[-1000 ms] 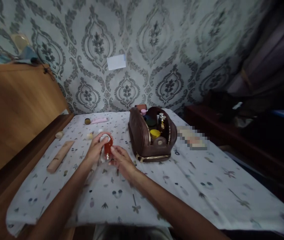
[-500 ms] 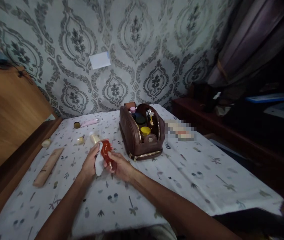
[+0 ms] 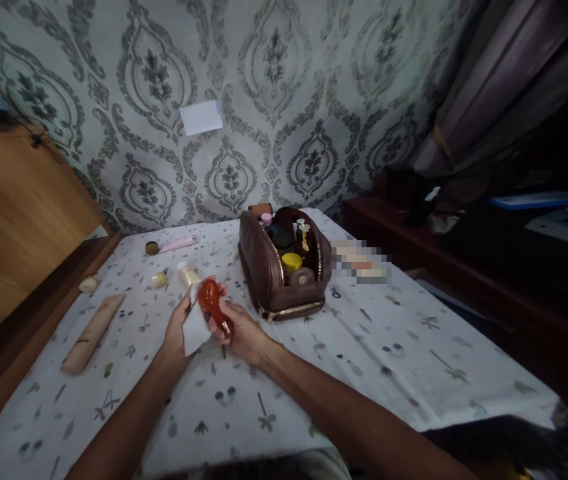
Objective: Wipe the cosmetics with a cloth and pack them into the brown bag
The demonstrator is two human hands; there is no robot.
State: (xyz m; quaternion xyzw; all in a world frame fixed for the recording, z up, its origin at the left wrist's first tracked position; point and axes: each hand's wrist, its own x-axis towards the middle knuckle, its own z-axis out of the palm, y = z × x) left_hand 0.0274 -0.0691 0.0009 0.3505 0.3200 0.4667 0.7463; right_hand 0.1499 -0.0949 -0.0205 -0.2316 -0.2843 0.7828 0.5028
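Over the table's left half, my right hand (image 3: 244,331) is closed around a translucent orange-red bottle (image 3: 209,298), its narrow end tilted toward me. My left hand (image 3: 178,327) grips a white cloth or tissue (image 3: 196,331) that lies against the bottle's left side. Just beyond my hands rests a pale yellow bottle with a white cap (image 3: 189,274), partly hidden by the cloth. To the right of my hands stands an unzipped brown toiletry bag (image 3: 259,273), holding a yellow-lidded jar (image 3: 292,261) and several other small containers.
A beige tube (image 3: 93,333) lies at the left, near a small round jar (image 3: 89,284). Farther back are a pink tube (image 3: 178,244), a dark round lid (image 3: 152,248) and a small yellowish jar (image 3: 159,279). A wooden panel (image 3: 24,220) borders the table's left side.
The orange-red bottle has turned in my hands, so its narrow end shows more. The white cloth has shifted and spread out lower in my left hand.
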